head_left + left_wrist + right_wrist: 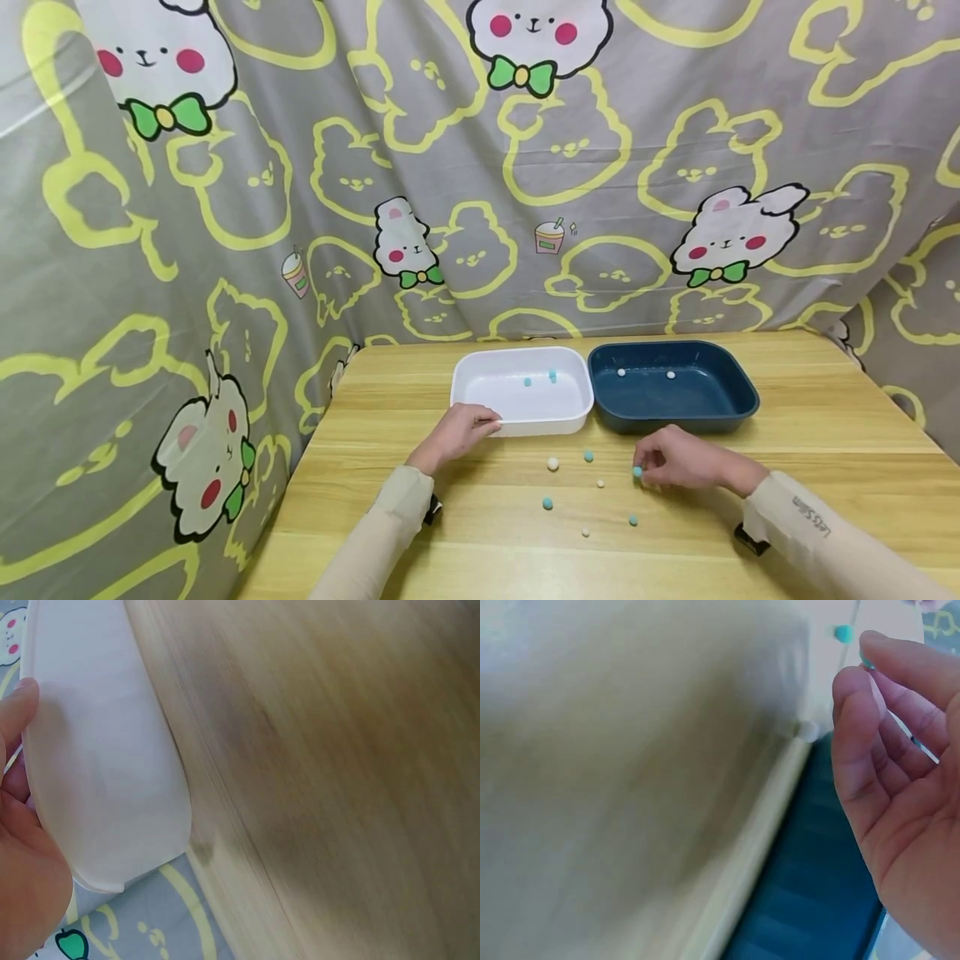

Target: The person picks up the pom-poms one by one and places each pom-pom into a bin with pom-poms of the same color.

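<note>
Now my right hand (678, 458) has a blue ball (637, 472) pinched, fingertips narrowed to its width, the dark tray (675, 398) just beyond them! My left hand (456, 435) grips the white tray (551, 427) by its near rim; a white ball (552, 463) lies between both hands.

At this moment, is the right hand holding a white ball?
No, the right hand pinches a small turquoise ball between its thumb and fingers, near the dark blue plastic tray.
</note>
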Demonstrator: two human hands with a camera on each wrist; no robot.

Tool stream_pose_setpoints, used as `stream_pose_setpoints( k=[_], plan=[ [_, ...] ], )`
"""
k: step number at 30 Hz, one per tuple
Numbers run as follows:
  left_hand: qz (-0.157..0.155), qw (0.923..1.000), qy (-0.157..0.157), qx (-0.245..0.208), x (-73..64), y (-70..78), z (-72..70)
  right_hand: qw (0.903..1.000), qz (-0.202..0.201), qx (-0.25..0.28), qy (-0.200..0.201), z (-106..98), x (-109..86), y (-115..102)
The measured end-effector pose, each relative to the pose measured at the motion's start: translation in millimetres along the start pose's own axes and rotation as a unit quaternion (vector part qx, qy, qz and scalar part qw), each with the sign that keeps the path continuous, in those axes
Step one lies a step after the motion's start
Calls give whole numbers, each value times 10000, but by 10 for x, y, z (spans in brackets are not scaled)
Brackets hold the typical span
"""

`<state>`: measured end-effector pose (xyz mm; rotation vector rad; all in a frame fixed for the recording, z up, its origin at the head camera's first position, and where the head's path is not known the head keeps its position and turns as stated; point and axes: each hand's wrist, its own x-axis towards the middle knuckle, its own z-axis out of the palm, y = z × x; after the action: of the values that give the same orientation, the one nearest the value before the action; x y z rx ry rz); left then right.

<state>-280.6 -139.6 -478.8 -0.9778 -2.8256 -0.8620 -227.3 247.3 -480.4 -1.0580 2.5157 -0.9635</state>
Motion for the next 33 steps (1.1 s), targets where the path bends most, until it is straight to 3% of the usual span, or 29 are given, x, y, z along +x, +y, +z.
stream_pose_setpoints(
  k=[9,33],
  plan=[
    [-4,10000,-11,-32,-9,-20,11,9978,-304,-371,466,-123,82,-47],
    [65,9999,-4,91,8,-22,0,9965,214,-229,781,-420,634,-354]
  ],
)
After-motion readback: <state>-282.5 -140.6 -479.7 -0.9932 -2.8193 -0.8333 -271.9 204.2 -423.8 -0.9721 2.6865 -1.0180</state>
